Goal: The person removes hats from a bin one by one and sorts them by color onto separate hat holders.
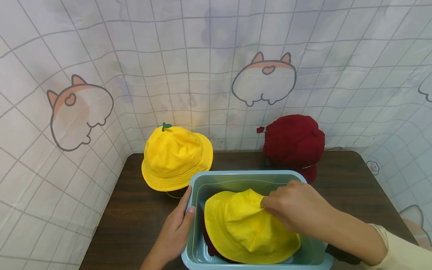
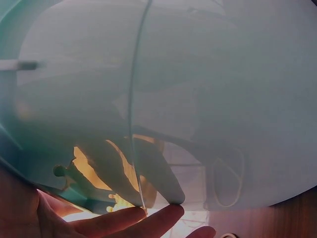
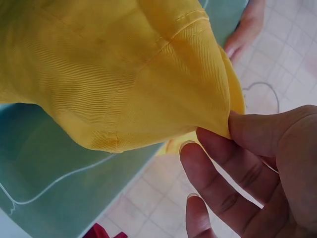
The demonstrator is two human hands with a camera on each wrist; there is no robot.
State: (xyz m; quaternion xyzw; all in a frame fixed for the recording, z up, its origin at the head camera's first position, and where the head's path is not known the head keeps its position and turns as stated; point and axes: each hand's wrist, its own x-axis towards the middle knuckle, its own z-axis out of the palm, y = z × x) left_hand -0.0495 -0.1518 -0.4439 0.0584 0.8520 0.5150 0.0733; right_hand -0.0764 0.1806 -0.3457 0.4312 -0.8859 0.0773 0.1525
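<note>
A yellow bucket hat (image 1: 249, 228) lies in a light blue plastic bin (image 1: 246, 173), brim toward the lower left. With thumb and forefinger my right hand (image 1: 297, 206) pinches the hat's crown; the right wrist view shows the cloth (image 3: 163, 89) pulled to a point at the fingertips, the other fingers free. Straight fingers of my left hand (image 1: 173, 228) lie along the bin's left outer side, the thumb at its rim. In the left wrist view, fingertips (image 2: 173, 210) touch the smooth outer wall. Dark red cloth (image 1: 209, 240) shows beneath the hat, mostly hidden.
Behind the bin's left corner, another yellow hat (image 1: 175, 157) with a green sprout sits raised on a stand. Dark red hats (image 1: 293, 140) are stacked behind the right corner. The dark wood table (image 1: 135, 210) meets a gridded white curtain (image 1: 189, 75) at its back edge.
</note>
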